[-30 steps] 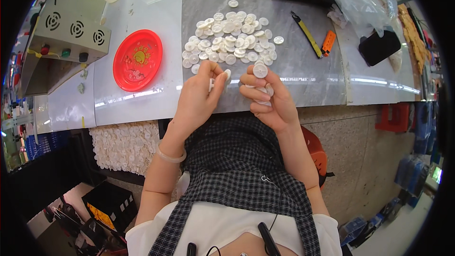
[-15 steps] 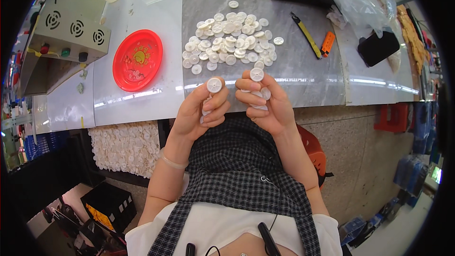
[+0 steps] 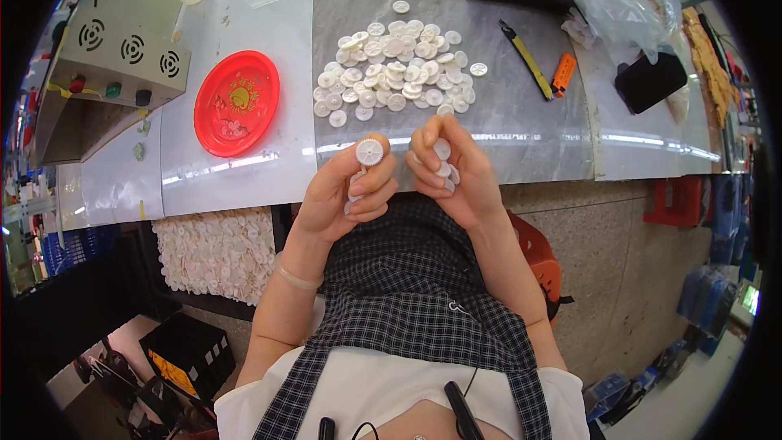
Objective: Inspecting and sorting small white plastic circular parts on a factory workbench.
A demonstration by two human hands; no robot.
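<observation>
Hands first: our left hand (image 3: 346,191) pinches one white toothed disc (image 3: 370,151) between thumb and fingertips, face up toward us, with what looks like another pale piece tucked lower in the same fingers. Just beside it, our right hand (image 3: 452,175) is curled shut around a few more white discs (image 3: 442,167), stacked against the fingers. Both hands hover over the checked apron (image 3: 415,293) at the table's near edge, close together but not touching.

Beyond the fingertips, on the grey table (image 3: 521,126), we've got the loose pile of white discs (image 3: 391,73). Off past the left hand sits a red round tray (image 3: 236,103). Out past the right hand lie a yellow-and-black cutter (image 3: 525,59) and a small orange tool (image 3: 563,73).
</observation>
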